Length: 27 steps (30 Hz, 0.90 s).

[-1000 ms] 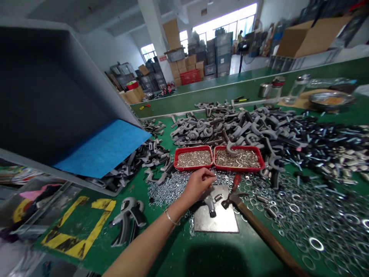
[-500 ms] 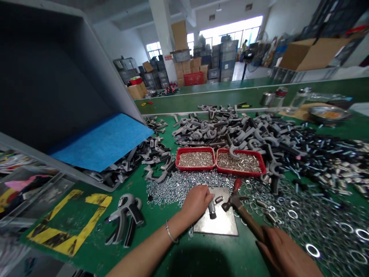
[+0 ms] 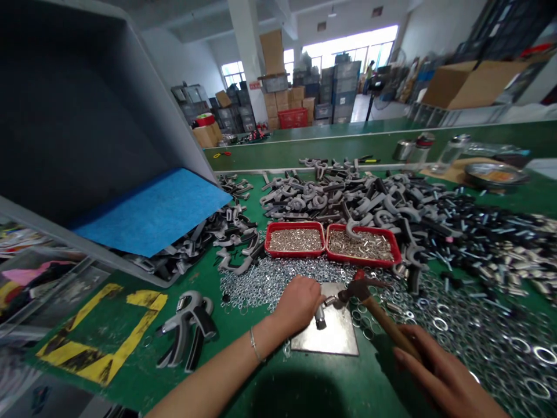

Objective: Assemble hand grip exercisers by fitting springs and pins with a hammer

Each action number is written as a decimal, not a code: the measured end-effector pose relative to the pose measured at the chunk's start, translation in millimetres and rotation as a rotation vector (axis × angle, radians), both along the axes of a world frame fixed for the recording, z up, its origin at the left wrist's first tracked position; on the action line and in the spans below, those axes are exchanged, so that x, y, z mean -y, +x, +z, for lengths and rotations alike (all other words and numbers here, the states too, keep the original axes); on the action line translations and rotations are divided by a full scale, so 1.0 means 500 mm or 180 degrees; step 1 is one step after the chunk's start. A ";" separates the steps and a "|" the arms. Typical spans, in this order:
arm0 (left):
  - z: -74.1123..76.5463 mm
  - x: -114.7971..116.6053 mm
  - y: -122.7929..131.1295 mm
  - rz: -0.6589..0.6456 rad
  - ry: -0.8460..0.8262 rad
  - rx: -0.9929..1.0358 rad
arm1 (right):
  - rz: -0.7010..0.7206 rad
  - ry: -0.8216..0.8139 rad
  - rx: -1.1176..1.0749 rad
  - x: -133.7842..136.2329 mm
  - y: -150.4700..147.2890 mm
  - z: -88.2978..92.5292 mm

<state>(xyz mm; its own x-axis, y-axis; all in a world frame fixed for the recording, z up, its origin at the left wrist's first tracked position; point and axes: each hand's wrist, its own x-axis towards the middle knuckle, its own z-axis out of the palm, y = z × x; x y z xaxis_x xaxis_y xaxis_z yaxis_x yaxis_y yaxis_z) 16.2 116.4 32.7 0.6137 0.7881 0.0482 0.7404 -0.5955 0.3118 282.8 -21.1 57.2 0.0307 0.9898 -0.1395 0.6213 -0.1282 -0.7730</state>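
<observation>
The green table (image 3: 368, 371) spreads beneath both hands. The right hand (image 3: 439, 366) wraps the wooden handle of a claw hammer (image 3: 383, 320), apparently for control, its head forward of that hand. Below the left hand (image 3: 298, 302) lies a metal plate (image 3: 322, 345), likely firm backing. Its bent fingers pinch a grey handle piece (image 3: 320, 318), seemingly steadying it; a coil spring (image 3: 331, 301) sits just right of them.

Hammer handle (image 3: 389, 328): matt wood, as I read it from my end. Hammer head (image 3: 359, 289): dark metal, dull. Plate (image 3: 333, 338): smooth metal, satin sheen. Loose rings (image 3: 440, 324): shiny metal. Red trays (image 3: 296, 253): glossy plastic. Bench top (image 3: 365, 374): smooth, faint gloss. Grey bin (image 3: 82, 128): matt, plastic-looking. Blue sheet (image 3: 152, 215): matt; cloth or paper, I can't tell. Box (image 3: 450, 86): matt cardboard.
</observation>
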 end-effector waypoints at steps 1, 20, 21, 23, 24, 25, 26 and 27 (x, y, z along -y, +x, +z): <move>0.004 0.002 -0.002 -0.0165 0.0112 -0.0081 | 0.0174 -0.0075 0.0067 -0.003 -0.001 0.001; -0.004 0.093 -0.038 0.0545 -0.0940 0.0621 | 0.0738 0.0656 0.0929 -0.079 -0.016 -0.063; 0.004 0.095 -0.038 0.0553 -0.0978 0.0616 | 0.0723 0.0870 0.1170 -0.084 -0.019 -0.073; 0.025 0.089 -0.039 0.0507 -0.0988 0.0634 | 0.0808 0.1406 0.1550 -0.097 -0.041 -0.088; 0.037 0.078 -0.042 0.0470 -0.0918 0.0660 | 0.0916 0.1642 0.1630 -0.105 -0.061 -0.093; 0.051 0.061 -0.047 0.0441 -0.0795 0.0684 | 0.1063 0.1803 0.1634 -0.114 -0.083 -0.097; 0.067 0.037 -0.055 0.0425 -0.0635 0.0694 | 0.1201 0.1897 0.1596 -0.124 -0.106 -0.099; 0.083 0.006 -0.067 0.0437 -0.0462 0.0687 | 0.1289 0.1929 0.1550 -0.134 -0.126 -0.101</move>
